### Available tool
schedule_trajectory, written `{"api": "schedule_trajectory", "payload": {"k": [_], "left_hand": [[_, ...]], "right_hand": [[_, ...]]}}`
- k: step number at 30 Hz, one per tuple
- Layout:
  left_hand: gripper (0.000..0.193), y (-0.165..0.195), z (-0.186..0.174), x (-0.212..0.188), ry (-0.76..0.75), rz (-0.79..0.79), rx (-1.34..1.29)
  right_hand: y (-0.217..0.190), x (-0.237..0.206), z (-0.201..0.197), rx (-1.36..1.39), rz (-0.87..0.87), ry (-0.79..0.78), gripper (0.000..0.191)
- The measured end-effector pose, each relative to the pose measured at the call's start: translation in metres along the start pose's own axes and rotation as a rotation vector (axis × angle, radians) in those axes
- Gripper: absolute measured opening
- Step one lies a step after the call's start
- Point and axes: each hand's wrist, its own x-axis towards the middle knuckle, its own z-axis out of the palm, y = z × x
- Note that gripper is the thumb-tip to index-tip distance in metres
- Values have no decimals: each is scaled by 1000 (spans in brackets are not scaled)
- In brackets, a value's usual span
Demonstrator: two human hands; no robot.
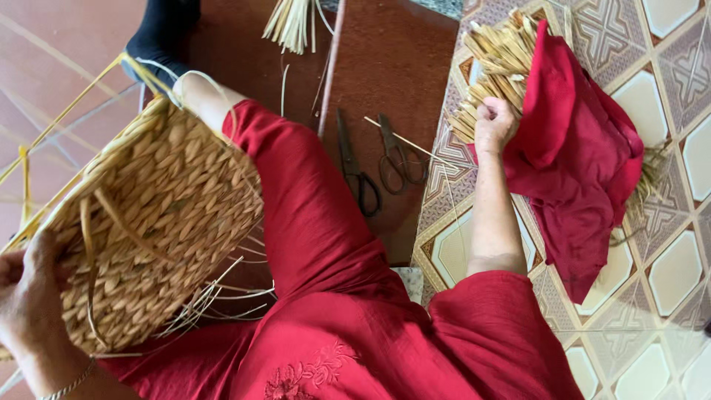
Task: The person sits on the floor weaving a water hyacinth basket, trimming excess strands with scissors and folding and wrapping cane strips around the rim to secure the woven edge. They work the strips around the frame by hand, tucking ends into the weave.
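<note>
- Basket [155,222], half woven from pale straw, lies tilted on its side at the left, resting against the person's red-trousered leg [311,200], which props it so the open rim faces left.
- Left hand [29,296], near left, is closed on the basket's rim, thumb over the edge, steadying it; loose yellow strands [67,111] stick out from the rim toward the far left.
- Right hand [495,124] is stretched out to the right, well apart from the left, fingers curled on a bundle of straw [496,67] on the tiled floor [666,274]. Whether it grips a single strand, I cannot tell.
- Red cloth [585,155] is draped over most of the bundle, leaving only its near-left ends bare where the hand reaches.
- Two dark scissors [381,159] lie between the leg and the right arm, on a brown floor strip, within easy reach of either hand.
- More straw [290,24] lies at the far edge, beside a dark-socked foot [159,33].
</note>
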Motion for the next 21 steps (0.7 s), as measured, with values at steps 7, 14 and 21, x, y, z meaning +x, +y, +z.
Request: {"api": "schedule_trajectory", "payload": {"k": [7, 14, 21], "left_hand": [[32, -18, -13, 5, -72, -26, 66], [33, -27, -12, 7, -83, -6, 83], [28, -23, -6, 4, -33, 52, 17]], "right_hand": [[3, 27, -9, -312, -102, -11, 13], [10, 44, -1, -639, 59, -214, 11], [27, 56, 5, -514, 69, -233, 18]]}}
